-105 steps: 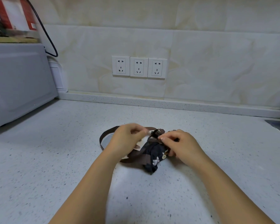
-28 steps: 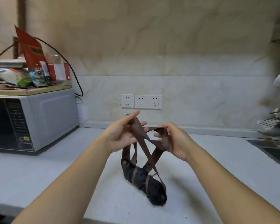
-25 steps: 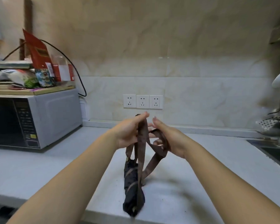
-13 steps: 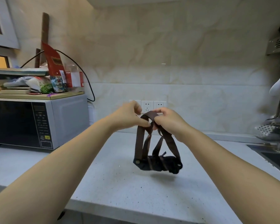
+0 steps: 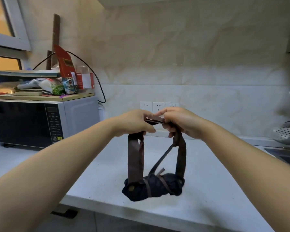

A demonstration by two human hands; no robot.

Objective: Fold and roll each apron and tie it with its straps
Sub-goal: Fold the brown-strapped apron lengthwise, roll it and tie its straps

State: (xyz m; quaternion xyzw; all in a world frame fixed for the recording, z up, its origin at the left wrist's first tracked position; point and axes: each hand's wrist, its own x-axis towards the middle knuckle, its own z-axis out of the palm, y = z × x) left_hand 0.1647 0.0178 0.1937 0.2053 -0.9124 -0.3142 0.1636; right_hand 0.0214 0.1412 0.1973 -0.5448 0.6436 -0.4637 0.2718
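Head view: a rolled dark apron (image 5: 153, 187) is being held above the white speckled countertop (image 5: 208, 198) by its brown straps (image 5: 135, 158). The left hand (image 5: 134, 122) is being kept closed around the upper end of the left-side strap, with the fingers curled over the webbing; the right hand (image 5: 182, 122) is likewise being kept closed on the upper end of the right-side strap. The two hands are being held close together at the same height, with a short length of strap being stretched between them. Below the hands, the straps are being let hang down in two wide bands and one thin diagonal band to the bundle. The bundle is being shown lying roughly level, bound by narrow brown ties, with a round metal snap (image 5: 133, 187) visible at its left end. Whether the bundle is touching the countertop cannot be told. A microwave (image 5: 40, 121) is being shown at the left, against the wall, and wall sockets (image 5: 158, 106) are being partly hidden behind the hands.
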